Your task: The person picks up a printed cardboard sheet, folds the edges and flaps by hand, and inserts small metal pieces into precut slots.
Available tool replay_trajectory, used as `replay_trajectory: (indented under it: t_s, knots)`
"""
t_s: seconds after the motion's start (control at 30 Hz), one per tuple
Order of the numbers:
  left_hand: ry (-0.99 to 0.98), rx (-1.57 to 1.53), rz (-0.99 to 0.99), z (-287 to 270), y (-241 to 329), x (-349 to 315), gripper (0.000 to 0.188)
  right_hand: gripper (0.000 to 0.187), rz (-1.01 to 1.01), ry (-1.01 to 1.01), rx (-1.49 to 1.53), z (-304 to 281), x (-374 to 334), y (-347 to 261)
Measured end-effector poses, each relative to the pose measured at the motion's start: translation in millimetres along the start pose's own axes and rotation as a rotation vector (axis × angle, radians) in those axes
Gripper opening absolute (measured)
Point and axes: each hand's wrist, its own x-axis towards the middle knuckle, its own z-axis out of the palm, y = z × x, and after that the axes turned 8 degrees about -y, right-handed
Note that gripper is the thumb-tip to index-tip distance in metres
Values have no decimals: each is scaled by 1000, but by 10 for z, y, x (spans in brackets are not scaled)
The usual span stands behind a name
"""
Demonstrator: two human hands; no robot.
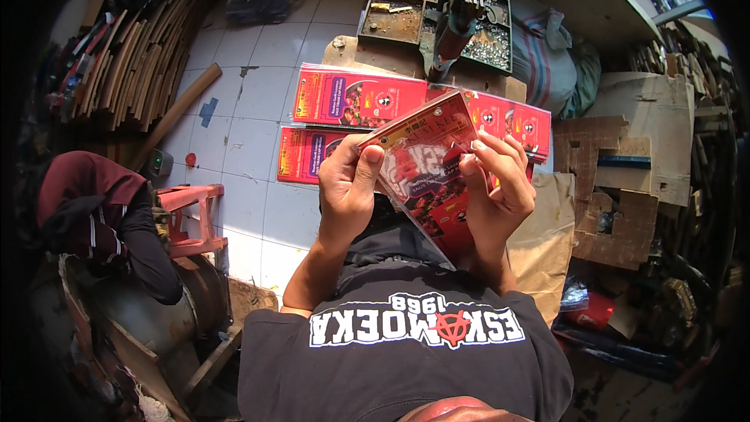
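Observation:
In front of my chest I hold a tilted glossy red printed sheet (428, 176), perhaps several in a stack. Its shiny face mirrors part of my black shirt. My left hand (349, 187) grips its left edge, thumb on top and fingers underneath. On the opposite edge my right hand (500, 187) is closed, with thumb and bent fingertips pinching near the upper right corner. Beyond my hands, similar red printed sheets (351, 99) lie in flat piles, partly covered by the held one. A hand press (455, 39) with a dark metal body stands right behind them.
A compartment tray (402, 12) of small metal parts flanks the press. Cardboard pieces (625, 180) and brown paper (544, 242) lie to the right. At left are a pink plastic stool (191, 219), dark red and black cloth (94, 203) and stacked boards (148, 47). Striped sacks (543, 51) sit far right.

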Motion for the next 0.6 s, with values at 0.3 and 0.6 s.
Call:
replay_trajectory:
  t_s: [0.3, 0.6]
  knots:
    - [28, 309, 106, 39, 122, -76, 26, 30, -158, -31, -140, 107, 35, -356]
    - [26, 226, 196, 144, 234, -181, 23, 31, -308, -20, -57, 224, 33, -426]
